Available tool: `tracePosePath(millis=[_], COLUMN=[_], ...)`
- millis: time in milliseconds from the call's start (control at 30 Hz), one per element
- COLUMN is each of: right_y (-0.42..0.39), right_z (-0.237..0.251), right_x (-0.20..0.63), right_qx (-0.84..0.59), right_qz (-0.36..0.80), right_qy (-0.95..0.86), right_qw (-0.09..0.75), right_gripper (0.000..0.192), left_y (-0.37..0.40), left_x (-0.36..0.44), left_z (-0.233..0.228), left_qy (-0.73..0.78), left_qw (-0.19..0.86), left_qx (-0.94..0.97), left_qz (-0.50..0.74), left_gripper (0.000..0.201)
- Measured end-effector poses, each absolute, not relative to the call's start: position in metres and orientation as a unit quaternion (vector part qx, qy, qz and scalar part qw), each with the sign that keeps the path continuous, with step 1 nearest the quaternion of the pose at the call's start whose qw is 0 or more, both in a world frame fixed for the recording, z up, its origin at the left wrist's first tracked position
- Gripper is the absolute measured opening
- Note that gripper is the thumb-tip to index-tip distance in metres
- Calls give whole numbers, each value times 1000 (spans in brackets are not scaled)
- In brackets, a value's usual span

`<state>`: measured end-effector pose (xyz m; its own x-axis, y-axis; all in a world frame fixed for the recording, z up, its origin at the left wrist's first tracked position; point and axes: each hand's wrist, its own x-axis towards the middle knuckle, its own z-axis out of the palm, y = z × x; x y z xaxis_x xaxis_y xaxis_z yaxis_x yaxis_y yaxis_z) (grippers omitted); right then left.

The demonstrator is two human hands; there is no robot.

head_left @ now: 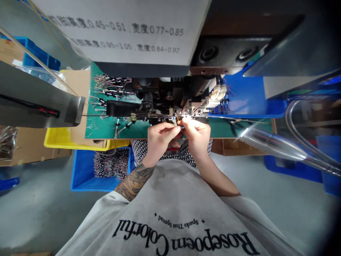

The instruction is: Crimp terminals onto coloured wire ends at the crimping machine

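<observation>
Both hands meet at the front edge of the green work mat, right below the crimping machine. The left hand pinches a small bundle of thin coloured wires between thumb and fingertips, closed on them, and the wire ends point up toward the machine's metal tooling. The right hand is touching the same wires from the other side, its fingers curled tight around them just beside the left fingertips. A strip of terminals runs in from the left across the mat to the tooling. Finished wire pieces lie scattered on the mat's left part. Below the bench, a blue bin holds more wire bundles, beside a yellow bin.
</observation>
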<state>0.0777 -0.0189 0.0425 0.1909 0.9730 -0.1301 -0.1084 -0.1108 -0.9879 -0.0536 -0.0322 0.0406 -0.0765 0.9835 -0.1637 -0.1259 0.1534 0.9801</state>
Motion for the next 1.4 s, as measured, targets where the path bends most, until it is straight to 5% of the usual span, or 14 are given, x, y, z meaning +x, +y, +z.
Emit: tracePosePath(millis=[733,1067,1400], right_y=[-18,-26,-19], right_z=[53,46,52], right_x=[75,77,75], right_qx=[-575,-562,-573], right_qz=[419,438,412], right_qy=[-420,-438,-435], right_qw=[563,548,559], right_gripper=[38,23,42], left_y=[-32,-33,-32], left_x=[-54,-56,-52], left_z=[41,44,44], left_qy=[535,520,527], left_qw=[540,577,560], left_qx=[412,400,396], left_qz=[503,486,502], left_gripper=[23,17,24])
